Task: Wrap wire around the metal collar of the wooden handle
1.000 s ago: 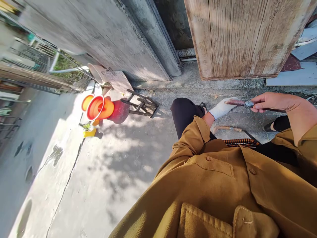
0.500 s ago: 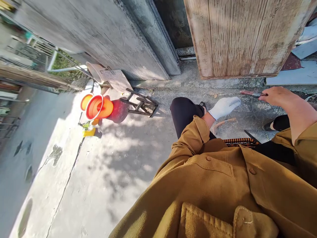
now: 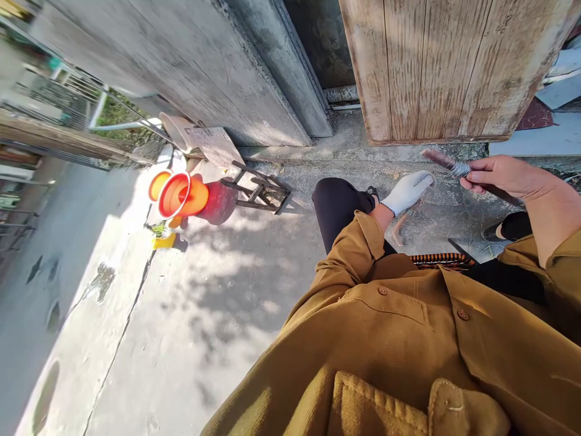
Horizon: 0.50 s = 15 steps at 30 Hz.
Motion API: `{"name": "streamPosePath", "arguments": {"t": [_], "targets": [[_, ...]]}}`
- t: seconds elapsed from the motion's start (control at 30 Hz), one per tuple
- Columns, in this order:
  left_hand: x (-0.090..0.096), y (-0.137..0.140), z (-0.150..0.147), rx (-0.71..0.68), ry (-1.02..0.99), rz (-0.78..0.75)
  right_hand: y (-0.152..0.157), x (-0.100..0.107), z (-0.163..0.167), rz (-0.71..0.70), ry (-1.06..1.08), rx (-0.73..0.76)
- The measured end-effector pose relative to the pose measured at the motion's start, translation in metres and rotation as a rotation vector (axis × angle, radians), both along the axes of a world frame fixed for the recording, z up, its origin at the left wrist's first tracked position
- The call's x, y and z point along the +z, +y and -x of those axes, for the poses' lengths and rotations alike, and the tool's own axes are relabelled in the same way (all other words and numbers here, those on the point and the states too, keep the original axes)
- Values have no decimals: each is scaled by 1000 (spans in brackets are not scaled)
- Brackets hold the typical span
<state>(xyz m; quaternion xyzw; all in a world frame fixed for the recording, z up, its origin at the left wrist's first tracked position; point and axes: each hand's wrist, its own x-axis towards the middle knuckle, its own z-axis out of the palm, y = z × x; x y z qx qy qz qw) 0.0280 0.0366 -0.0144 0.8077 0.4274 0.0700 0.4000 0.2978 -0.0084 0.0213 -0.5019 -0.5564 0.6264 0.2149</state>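
My right hand (image 3: 497, 175), bare, grips a brown stick (image 3: 438, 159) whose far part points up and to the left. Grey wire (image 3: 460, 169) is wound in a coil around the stick, close to my thumb and fingers. To its left, my left hand (image 3: 408, 191) wears a white knitted glove. Its fingers are pressed together at the tips, and whatever they pinch is too small to make out. Below this glove a curved tan stick (image 3: 398, 233) lies on the concrete, partly hidden by the hand.
A woven black-and-orange seat edge (image 3: 442, 260) shows beneath my shirt. A small wooden stool (image 3: 261, 191), orange buckets (image 3: 181, 197) and a yellow pot (image 3: 163, 241) stand to the left. Ahead, a wooden panel (image 3: 426, 72) and grey boards (image 3: 181, 66) lean upright.
The wire-wound stick has come further into view and tilted, with more of it showing on both sides of my right hand. My gloved left hand has shifted slightly left and up.
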Motion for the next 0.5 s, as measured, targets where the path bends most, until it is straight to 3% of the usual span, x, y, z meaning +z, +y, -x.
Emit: {"name": "streamPosePath", "arguments": {"t": [0.13, 0.2, 0.23, 0.3, 0.37, 0.43, 0.5], "targets": [[3, -9, -3, -97, -45, 88, 11, -12, -8, -84, 94, -484], [4, -12, -4, -177, -31, 81, 19, -22, -15, -98, -70, -628], [5, -13, -4, -208, -26, 62, 23, -28, -18, -93, -232, -631], [6, -14, -4, -231, -8, 2, 28, -41, -24, -60, -631, -421], [7, -13, -2, -223, 26, -63, 28, -54, -26, -9, -883, -75], [6, -11, -1, -213, 75, -110, 24, -66, -22, 51, -868, 209], [5, -9, 1, -196, 116, -131, 17, -74, -16, 84, -718, 396]]}}
